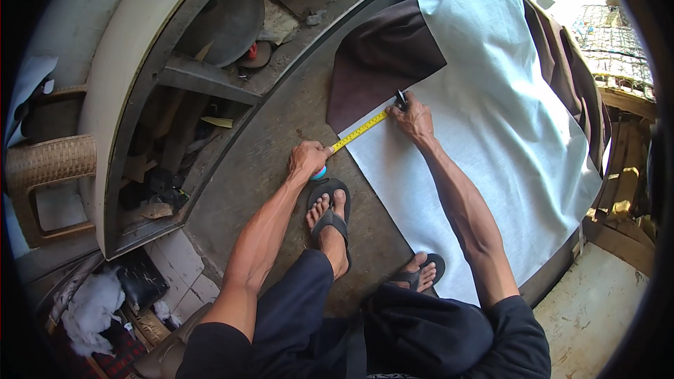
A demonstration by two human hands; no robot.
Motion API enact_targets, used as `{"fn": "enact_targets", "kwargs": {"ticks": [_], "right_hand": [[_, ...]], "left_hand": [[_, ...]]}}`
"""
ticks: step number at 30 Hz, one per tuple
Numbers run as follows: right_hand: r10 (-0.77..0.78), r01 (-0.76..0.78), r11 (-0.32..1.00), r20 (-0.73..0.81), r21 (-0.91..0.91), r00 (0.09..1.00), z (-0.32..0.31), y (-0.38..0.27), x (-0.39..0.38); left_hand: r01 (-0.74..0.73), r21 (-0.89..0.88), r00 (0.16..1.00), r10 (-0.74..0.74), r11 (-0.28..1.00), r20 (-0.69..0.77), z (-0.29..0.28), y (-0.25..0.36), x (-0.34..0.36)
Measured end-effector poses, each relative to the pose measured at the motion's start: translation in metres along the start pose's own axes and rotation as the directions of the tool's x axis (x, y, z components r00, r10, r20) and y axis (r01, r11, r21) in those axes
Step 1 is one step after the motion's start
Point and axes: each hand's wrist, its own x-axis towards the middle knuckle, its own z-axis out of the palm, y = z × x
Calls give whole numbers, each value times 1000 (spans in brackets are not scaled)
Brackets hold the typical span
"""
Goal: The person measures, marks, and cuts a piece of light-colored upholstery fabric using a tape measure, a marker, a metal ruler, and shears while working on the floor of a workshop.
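My left hand (309, 160) is closed round a tape measure, whose blue and pink case (320, 173) shows below the fingers. Its yellow blade (359, 132) runs out up and to the right, over the edge of a large pale sheet with a fabric-like surface (477, 140). At the blade's far end, my right hand (413, 118) is closed, bent low over the sheet. A small black tool with a shiny light part (401, 100) sticks out of its fingers; I cannot tell its exact kind. Beside the blade, a dark brown flap (382, 56) lies folded over.
My sandalled feet (328, 228) stand by the sheet's near edge, one partly on it. On the left is an open-fronted cabinet (210, 77) with clutter inside. A woven basket (53, 168) and white stuffing (91, 309) lie beyond. Wooden pieces (618, 175) stand at the right.
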Motion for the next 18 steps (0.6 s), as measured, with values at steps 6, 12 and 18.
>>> {"fn": "enact_targets", "kwargs": {"ticks": [6,12,18], "right_hand": [[33,-34,979,11,201,999,-31,-17,-6],[392,-463,845,279,269,877,-72,-34,4],[-21,2,958,63,286,998,-54,10,5]], "left_hand": [[-22,-23,1000,22,1000,0,-1,-6,0],[26,-25,999,-25,999,28,-7,-11,-2],[-45,12,998,46,999,-32,7,-4,5]]}}
